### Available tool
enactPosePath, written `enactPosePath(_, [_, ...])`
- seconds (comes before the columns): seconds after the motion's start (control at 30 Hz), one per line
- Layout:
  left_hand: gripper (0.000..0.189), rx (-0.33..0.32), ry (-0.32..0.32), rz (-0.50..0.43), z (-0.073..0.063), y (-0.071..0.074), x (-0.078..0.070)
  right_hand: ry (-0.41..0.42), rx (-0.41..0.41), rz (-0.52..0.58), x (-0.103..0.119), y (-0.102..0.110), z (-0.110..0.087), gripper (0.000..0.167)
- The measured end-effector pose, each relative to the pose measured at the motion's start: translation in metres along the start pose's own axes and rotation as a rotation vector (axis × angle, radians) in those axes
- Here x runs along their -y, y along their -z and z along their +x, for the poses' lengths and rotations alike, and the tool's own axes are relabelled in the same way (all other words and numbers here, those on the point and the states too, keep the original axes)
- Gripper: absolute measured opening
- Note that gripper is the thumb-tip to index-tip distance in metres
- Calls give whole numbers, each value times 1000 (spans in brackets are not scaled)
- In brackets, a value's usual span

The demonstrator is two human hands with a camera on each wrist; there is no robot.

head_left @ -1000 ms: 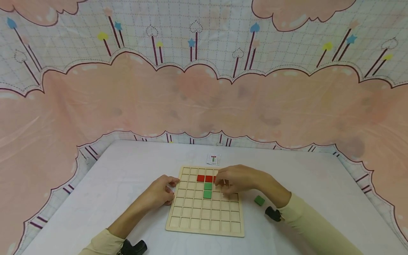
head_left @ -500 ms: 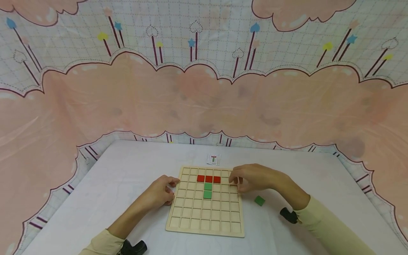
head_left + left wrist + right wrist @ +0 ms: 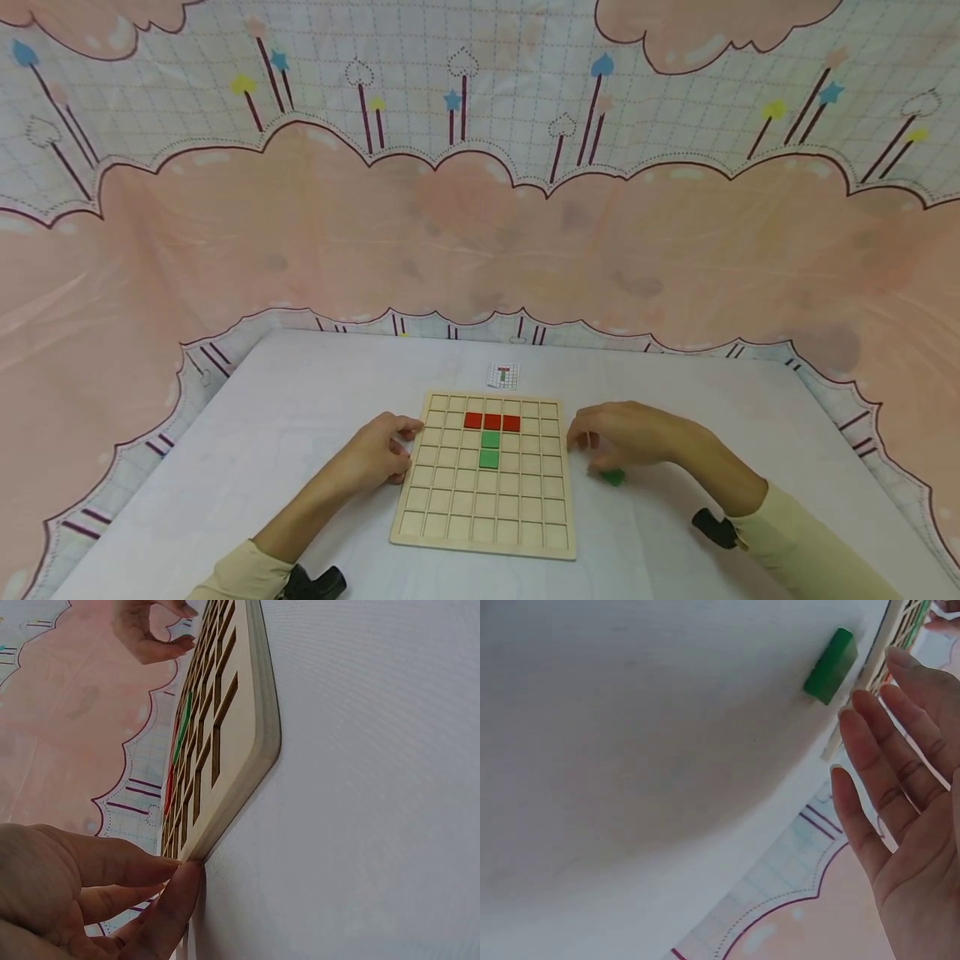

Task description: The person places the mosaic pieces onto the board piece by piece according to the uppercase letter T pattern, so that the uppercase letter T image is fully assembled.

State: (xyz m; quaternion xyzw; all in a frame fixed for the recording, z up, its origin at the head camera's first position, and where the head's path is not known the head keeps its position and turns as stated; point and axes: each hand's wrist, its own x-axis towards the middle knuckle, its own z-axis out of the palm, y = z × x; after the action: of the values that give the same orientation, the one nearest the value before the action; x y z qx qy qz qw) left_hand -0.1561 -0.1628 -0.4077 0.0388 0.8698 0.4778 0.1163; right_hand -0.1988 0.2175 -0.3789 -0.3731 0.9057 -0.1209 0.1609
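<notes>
My left hand [image 3: 378,447] rests its fingertips against the left edge of a wooden grid board [image 3: 517,528]; its thumb and index finger also show at the edge in the left wrist view. Three red tiles [image 3: 492,422] sit in a row on the board, and two green tiles [image 3: 490,448] run down below the middle one. Right of the board, my right hand [image 3: 637,433] hovers with loosely bent fingers, holding nothing. It partly covers a loose green tile [image 3: 613,478] in the head view. The right wrist view shows this green block [image 3: 831,666] just off the fingertips.
A small printed card [image 3: 502,375] with a coloured grid pattern lies behind the board on the white table [image 3: 337,375]. Black wrist-worn devices [image 3: 714,528] sit by both sleeves. A patterned pink and white cloth [image 3: 450,242] rises behind the table.
My right hand has moved right, off the red tiles and past the board's edge to the loose green tile, uncovering the right-hand red tile. The left hand stays put.
</notes>
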Motion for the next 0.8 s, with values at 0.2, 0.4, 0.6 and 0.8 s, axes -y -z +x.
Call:
enactPosePath(0.2, [55,1,-5,0,0,0,0,13,-3,-17,-5,-3,-7,30])
enactPosePath(0.4, [55,-2,0,2,0,0,1,33,-19,-27,-7,-5,-15,27])
enactPosePath(0.6, [55,-3,7,0,0,0,1,10,-15,-9,-10,-8,-23,26])
enactPosePath(0.8, [55,-5,8,0,0,0,1,-15,-12,15,-14,-11,-32,27])
